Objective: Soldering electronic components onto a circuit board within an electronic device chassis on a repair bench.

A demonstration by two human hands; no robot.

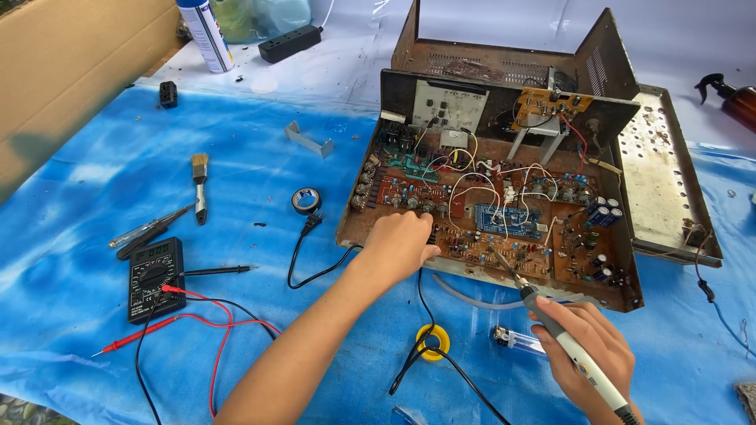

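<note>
— Brown circuit board (504,228), chassis open at the blue sheet's (94,236) far right; how far along?

— Mid-work, I judge: right hand (587,350) grips one soldering iron (551,323), tip on the board. Left hand (398,245) rests there; grip unclear.

— Counts?

— One multimeter (155,277) near the left edge with two probes, one brush (199,185), one tape roll (305,200).

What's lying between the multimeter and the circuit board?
In the head view, between the multimeter and the circuit board lie a black probe, a roll of tape and a black power plug with its cord.
</note>
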